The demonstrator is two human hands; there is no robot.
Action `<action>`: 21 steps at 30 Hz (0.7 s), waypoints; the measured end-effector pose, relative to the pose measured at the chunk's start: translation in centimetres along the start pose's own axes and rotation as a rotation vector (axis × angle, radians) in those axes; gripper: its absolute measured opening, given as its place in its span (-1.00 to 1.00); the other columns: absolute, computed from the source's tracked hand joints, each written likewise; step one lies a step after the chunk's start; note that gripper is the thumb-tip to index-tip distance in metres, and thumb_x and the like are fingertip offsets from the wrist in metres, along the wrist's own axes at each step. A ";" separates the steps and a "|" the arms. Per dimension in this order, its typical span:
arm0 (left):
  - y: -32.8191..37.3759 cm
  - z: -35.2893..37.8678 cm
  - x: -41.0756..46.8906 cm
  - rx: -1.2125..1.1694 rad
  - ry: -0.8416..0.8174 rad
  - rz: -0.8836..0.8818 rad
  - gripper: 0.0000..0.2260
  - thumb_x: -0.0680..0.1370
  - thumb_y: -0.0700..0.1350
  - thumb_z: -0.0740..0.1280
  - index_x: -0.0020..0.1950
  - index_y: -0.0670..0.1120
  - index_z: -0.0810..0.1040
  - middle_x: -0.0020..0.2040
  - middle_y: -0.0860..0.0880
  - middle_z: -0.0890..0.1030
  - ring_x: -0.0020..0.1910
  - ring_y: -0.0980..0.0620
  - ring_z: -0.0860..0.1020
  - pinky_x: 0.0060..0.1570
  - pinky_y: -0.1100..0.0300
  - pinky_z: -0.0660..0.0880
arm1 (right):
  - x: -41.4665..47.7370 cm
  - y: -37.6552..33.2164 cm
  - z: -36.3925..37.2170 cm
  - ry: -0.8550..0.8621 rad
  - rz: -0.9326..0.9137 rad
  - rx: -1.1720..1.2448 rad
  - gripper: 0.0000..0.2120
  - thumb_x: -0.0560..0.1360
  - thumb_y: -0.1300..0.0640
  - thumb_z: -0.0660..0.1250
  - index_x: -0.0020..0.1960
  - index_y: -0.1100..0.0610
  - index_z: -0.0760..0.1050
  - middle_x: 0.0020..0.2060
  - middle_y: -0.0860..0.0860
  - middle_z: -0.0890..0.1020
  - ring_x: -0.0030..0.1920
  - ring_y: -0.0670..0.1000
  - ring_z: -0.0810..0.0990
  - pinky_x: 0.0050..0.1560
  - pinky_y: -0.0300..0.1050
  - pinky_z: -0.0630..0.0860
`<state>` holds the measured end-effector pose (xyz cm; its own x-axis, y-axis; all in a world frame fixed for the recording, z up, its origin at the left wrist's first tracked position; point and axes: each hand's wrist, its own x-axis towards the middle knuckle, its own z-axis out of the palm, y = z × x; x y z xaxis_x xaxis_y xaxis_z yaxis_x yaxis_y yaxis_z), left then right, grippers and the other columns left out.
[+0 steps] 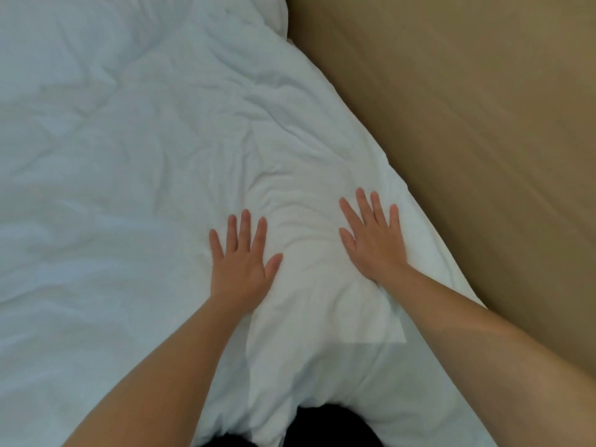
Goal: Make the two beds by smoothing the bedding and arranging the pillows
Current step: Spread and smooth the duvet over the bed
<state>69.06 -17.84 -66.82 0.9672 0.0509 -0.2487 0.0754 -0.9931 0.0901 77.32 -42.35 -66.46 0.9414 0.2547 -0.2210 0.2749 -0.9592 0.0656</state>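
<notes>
A white, wrinkled duvet (145,162) covers the bed and fills most of the view. My left hand (243,262) lies flat on it, palm down, with straight, spread fingers. My right hand (371,237) presses flat on the duvet too, a little farther forward, close to the bed's right edge. Creases bunch up between the two hands. A rounded white bulge at the top edge, possibly a pillow (245,14), is only partly visible. Only one bed is in view.
A tan floor (467,108) runs along the bed's right side, its boundary slanting from top centre to lower right. Dark clothing of my body (335,427) shows at the bottom edge against the bedding.
</notes>
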 end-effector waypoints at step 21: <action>12.9 3.3 -14.0 0.034 -0.158 0.141 -0.33 0.61 0.27 -0.19 0.57 -0.07 -0.31 0.56 -0.17 -0.33 0.54 -0.23 -0.29 0.46 -0.30 -0.20 | -28.1 10.4 5.4 -0.031 0.316 0.394 -0.41 0.64 -0.19 -0.03 0.60 -0.10 -0.13 0.59 -0.07 -0.08 0.58 -0.01 -0.09 0.55 0.10 -0.06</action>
<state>55.73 -31.72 -65.37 0.9174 -0.1039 -0.3841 -0.0693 -0.9923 0.1027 52.66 -60.11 -64.86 0.9587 -0.0538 -0.2793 -0.1230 -0.9638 -0.2365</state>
